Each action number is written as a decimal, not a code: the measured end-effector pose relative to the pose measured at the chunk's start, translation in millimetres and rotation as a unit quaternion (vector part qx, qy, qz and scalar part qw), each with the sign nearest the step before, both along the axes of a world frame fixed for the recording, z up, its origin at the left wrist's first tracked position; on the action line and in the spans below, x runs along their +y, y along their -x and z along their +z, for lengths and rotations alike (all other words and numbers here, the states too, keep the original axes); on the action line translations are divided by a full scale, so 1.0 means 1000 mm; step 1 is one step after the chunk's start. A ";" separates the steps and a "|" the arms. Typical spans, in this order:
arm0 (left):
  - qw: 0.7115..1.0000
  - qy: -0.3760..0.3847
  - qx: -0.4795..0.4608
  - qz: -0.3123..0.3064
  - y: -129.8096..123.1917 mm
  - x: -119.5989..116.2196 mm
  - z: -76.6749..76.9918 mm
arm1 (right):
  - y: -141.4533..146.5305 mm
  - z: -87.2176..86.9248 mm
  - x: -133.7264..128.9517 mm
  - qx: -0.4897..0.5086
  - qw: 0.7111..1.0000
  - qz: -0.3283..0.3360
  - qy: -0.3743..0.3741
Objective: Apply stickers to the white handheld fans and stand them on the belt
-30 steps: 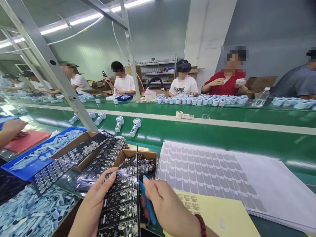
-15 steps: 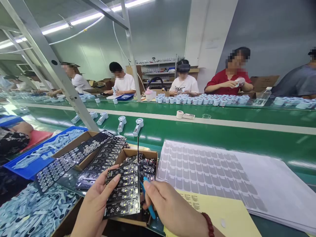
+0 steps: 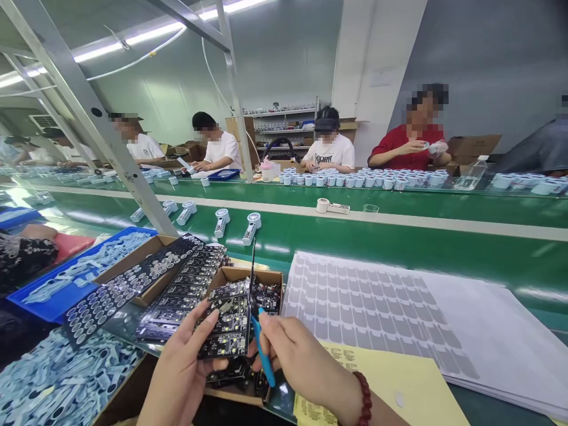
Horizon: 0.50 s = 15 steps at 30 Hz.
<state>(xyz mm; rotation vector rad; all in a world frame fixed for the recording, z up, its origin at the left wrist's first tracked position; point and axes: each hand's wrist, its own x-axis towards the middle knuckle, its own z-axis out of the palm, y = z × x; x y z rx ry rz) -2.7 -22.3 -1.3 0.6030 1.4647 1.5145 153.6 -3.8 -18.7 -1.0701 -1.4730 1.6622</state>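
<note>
A black circuit board panel (image 3: 228,331) with white components is held by its left side in my left hand (image 3: 180,361), thumb on top. My right hand (image 3: 293,355), a red bead bracelet at its wrist, grips a blue-handled tool (image 3: 265,355) at the panel's right edge. The tool's jaws are dark and hard to make out. A thin dark strip stands upright along that edge. Beneath both hands sits a cardboard box (image 3: 282,284) of loose boards. Stacked board panels (image 3: 177,290) lie to its left.
Sheets of grey stickers (image 3: 368,307) and yellow paper (image 3: 390,378) lie right. Left are a blue tray (image 3: 26,299) and many light-blue parts (image 3: 57,378). A metal post (image 3: 119,136) rises at left. Beyond the green belt (image 3: 399,231), several people work.
The panel in my left hand looks shorter, its near edge now farther from me. The blue handle has tilted and shifted slightly. Handheld devices on the belt have moved slightly right.
</note>
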 end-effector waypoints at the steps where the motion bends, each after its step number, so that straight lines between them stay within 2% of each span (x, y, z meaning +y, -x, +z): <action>1: 1.000 -0.005 0.019 -0.006 0.002 0.000 0.000 | -0.004 0.002 -0.002 -0.018 1.000 0.017 -0.015; 5: 1.000 -0.003 0.009 -0.006 0.007 0.005 -0.002 | -0.011 0.009 -0.016 -0.105 0.992 0.026 -0.060; 8: 0.998 -0.014 -0.041 0.036 0.003 0.008 -0.003 | -0.007 0.008 -0.023 -0.152 0.988 -0.005 -0.039; 9: 0.997 -0.018 -0.061 0.048 0.000 0.009 -0.003 | -0.003 0.006 -0.024 -0.128 0.992 -0.013 -0.016; 11: 0.992 0.002 -0.117 0.058 -0.006 0.009 -0.003 | 0.005 0.000 -0.023 -0.014 0.999 -0.014 0.047; 13: 0.982 0.041 -0.179 0.055 -0.011 0.008 -0.004 | 0.014 -0.006 -0.019 0.125 0.985 0.004 0.118; 15: 0.971 0.064 -0.220 0.062 -0.013 0.008 -0.004 | 0.019 -0.011 -0.015 0.206 0.965 0.009 0.161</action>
